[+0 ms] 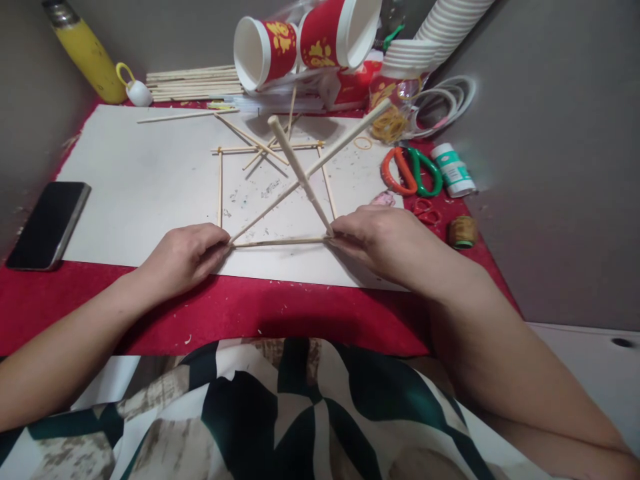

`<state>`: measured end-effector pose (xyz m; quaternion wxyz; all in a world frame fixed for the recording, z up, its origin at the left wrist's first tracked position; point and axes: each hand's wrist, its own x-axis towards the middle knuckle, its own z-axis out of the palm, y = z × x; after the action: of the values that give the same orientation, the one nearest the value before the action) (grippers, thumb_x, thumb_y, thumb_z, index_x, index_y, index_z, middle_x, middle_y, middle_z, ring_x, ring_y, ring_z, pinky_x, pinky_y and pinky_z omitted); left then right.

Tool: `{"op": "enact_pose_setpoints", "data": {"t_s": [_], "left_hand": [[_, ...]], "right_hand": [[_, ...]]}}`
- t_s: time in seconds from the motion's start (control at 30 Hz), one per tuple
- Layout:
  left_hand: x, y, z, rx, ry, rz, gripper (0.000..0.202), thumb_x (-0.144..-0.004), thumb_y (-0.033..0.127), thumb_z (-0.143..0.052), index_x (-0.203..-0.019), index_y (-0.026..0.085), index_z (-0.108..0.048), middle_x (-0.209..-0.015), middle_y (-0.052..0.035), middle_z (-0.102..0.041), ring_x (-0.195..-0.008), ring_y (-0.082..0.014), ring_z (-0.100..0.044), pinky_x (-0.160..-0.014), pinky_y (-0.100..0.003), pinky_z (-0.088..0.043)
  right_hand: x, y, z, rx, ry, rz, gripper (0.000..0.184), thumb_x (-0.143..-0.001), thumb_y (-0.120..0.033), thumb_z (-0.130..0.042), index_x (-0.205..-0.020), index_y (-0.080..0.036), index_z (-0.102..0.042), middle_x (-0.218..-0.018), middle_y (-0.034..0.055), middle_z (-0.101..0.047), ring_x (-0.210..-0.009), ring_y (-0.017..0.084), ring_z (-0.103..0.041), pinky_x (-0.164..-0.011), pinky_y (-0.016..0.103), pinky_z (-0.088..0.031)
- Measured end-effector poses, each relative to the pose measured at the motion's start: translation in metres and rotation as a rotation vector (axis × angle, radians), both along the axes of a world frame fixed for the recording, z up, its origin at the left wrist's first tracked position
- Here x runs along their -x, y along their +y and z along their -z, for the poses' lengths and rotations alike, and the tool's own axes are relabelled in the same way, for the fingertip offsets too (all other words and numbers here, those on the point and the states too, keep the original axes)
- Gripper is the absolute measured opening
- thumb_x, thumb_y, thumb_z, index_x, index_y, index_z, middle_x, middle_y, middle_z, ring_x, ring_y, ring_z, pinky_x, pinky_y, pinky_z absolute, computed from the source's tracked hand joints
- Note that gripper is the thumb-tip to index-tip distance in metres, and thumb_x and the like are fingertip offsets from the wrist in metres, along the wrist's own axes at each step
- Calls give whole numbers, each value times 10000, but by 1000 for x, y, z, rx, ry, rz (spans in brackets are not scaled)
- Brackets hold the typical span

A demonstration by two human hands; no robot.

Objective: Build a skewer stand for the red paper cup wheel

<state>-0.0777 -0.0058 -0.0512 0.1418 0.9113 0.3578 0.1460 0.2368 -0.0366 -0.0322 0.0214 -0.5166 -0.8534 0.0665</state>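
Observation:
A frame of thin wooden sticks (280, 242) stands on a white board (125, 180). Its base is a rectangle, and two long sticks (350, 139) rise from the near corners and cross each other. My left hand (187, 253) pinches the near left corner, where the sticks meet. At the near right corner, my right hand (373, 237) closes its fingers around the joint. Small yellowish bands bind the far corners. Over the far side (275, 147) of the base, more sticks cross in a similar way. My fingers hide the near joints.
A phone (49, 225) lies at left, a yellow bottle (87, 53) behind it. Spare sticks (193, 83) and paper cups (267, 53) are at the back. Orange-and-green scissors (413, 171), small red scissors (426, 211), a white-and-green bottle (453, 170) and a thread spool (463, 232) sit at right.

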Motion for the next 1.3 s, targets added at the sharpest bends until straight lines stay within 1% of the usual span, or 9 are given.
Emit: {"op": "enact_pose_setpoints", "data": {"t_s": [0.57, 0.7, 0.8, 0.87, 0.97, 1.03, 1.1, 1.2, 1.3], "left_hand": [[2, 5, 5, -34, -75, -22, 157, -943, 245, -512, -886, 157, -629, -798, -54, -677, -701, -148, -623, -637, -258, -479], [7, 3, -1, -23, -132, -55, 173, -911, 247, -565, -1025, 142, -643, -865, -64, -702, -720, -141, -644, -649, -249, -501], [6, -10, -16, -92, -177, -114, 200, -899, 261, -586, -1033, 130, -655, -879, -78, -705, -701, -145, -641, -653, -263, -510], [-4, -24, -29, -40, -209, -123, 163, -897, 273, -590, -961, 149, -674, -845, -64, -710, -719, -157, -652, -654, -265, -510], [-33, -41, -40, 365, -275, -79, 275, -912, 317, -579, -1135, 166, -635, -773, -29, -700, -665, -144, -649, -611, -249, -512], [-58, -42, -37, 563, -360, -74, 484, -908, 347, -595, -1342, 158, -493, -751, -10, -673, -649, -133, -631, -611, -246, -507], [-80, -32, -27, 652, -445, -85, 551, -911, 368, -594, -1378, 132, -424, -704, 12, -626, -606, -117, -591, -584, -233, -485], [-105, -9, -7, 599, -557, -60, 453, -908, 380, -595, -1272, 127, -503, -662, 22, -592, -546, -102, -536, -512, -213, -433], [-119, 9, 6, 457, -633, -35, 256, -938, 392, -543, -959, 149, -621, -664, 14, -574, -520, -84, -507, -496, -206, -420]], "right_hand": [[7, 4, 9, -68, 2, 0, 244, -946, -214, -480, -752, -171, -622, -741, 85, -670, -720, 202, -607, -677, 303, -373], [8, 5, 9, -61, 4, 16, 237, -944, -203, -478, -772, -171, -638, -747, 90, -675, -712, 199, -606, -676, 307, -367], [7, 5, 10, -70, 18, 24, 247, -945, -205, -473, -768, -175, -643, -741, 85, -671, -698, 191, -596, -672, 308, -357], [6, 5, 11, -76, 28, 18, 244, -940, -201, -476, -769, -179, -649, -742, 81, -671, -696, 188, -593, -665, 306, -346], [5, 6, 11, -83, 29, 15, 220, -930, -204, -494, -803, -180, -672, -755, 80, -678, -692, 188, -591, -647, 302, -326], [5, 6, 10, -82, 25, 22, 219, -933, -216, -496, -834, -177, -687, -765, 88, -685, -694, 191, -597, -638, 301, -316], [5, 6, 8, -79, 31, 19, 241, -950, -243, -487, -854, -171, -696, -770, 95, -692, -707, 197, -608, -633, 300, -312], [5, 6, 8, -85, 54, 12, 279, -972, -285, -474, -861, -170, -702, -765, 97, -701, -718, 204, -625, -628, 300, -309], [6, 8, 10, -96, 71, 24, 278, -978, -281, -471, -900, -176, -716, -793, 100, -715, -731, 208, -642, -632, 299, -318]]}}
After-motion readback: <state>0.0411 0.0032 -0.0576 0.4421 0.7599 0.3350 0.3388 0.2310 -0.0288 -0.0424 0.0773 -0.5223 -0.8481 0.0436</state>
